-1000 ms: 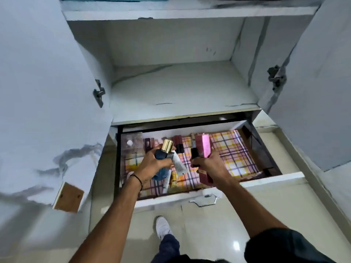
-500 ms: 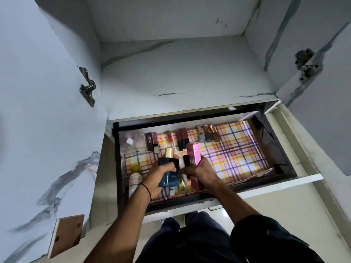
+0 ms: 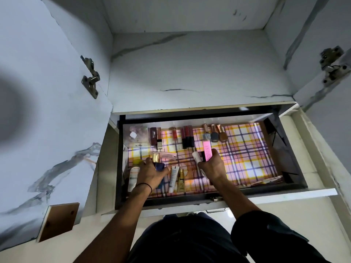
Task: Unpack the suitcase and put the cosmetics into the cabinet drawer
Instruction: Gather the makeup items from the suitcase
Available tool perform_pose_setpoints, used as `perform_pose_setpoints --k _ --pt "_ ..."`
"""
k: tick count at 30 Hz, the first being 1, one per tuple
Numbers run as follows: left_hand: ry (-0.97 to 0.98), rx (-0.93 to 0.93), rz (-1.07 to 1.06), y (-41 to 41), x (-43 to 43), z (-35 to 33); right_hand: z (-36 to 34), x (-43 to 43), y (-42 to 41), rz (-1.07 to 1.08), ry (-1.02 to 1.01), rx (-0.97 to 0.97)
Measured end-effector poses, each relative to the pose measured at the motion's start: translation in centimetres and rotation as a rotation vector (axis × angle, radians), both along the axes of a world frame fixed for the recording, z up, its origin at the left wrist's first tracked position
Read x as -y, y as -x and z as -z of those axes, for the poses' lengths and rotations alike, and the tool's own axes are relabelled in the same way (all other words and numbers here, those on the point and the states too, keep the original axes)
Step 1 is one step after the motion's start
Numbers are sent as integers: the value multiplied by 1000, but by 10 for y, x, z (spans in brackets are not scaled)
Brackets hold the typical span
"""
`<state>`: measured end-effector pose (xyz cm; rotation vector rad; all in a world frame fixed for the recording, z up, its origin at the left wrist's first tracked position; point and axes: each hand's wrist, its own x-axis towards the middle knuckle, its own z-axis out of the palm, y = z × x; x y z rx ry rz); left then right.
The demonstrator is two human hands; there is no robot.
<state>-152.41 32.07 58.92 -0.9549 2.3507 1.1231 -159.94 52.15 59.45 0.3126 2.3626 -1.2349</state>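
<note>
The left hand (image 3: pixel 152 172) sits low in the middle of the frame, inside the open drawer. It is wrapped around a dark blue bottle with a shiny gold cap (image 3: pixel 158 162). A thin black band (image 3: pixel 144 185) goes round that wrist. The right hand (image 3: pixel 211 166) is just right of the middle. It holds a bright pink box (image 3: pixel 207 152) standing up, and a white tube (image 3: pixel 197 157) is tucked in the same hand beside the box.

Between the two hands, a white tube with small writing (image 3: pixel 173 179) and a little gold bottle (image 3: pixel 181 181) lie flat on the drawer floor. Left of the left hand lies a white and peach tube (image 3: pixel 133 177), with a yellow cap (image 3: pixel 137 161) just above it.

The black-walled drawer (image 3: pixel 292 164) is lined with pink, yellow and white checked paper (image 3: pixel 245 154). Along its far edge stands a row of small cosmetics: dark red lip tubes (image 3: pixel 187 136) in the middle, and three nail polish bottles with rosy gold caps (image 3: pixel 214 133) to their right. A clear plastic box (image 3: pixel 138 134) sits in the far left corner.

Above the drawer is a white marble-look shelf (image 3: pixel 199 73). A white cabinet door (image 3: pixel 43 111) fills the left side of the frame, with a metal hinge (image 3: pixel 90 78) on it. Another hinge (image 3: pixel 331 65) shows at the upper right.
</note>
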Motion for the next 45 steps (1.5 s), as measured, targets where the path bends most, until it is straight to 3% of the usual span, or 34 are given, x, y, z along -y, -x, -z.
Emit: perform_pose_setpoints --k 8,18,22,25,28,40,45 --pt "332 156 86 3 -20 4 6 2 8 -204 -200 53" --pt "468 174 232 -1 -12 -1 7 -1 6 -237 -195 122" --pt "341 136 186 -12 4 -3 8 1 8 -243 -203 138" --pt "242 -140 20 -26 22 -5 10 2 7 -245 -196 131" --pt "313 -286 -66 -38 38 -8 11 3 6 -253 -189 114" --pt "326 30 384 -24 53 1 16 4 7 -272 -165 116" --pt "306 -149 236 -20 47 1 16 5 7 -278 -160 121"
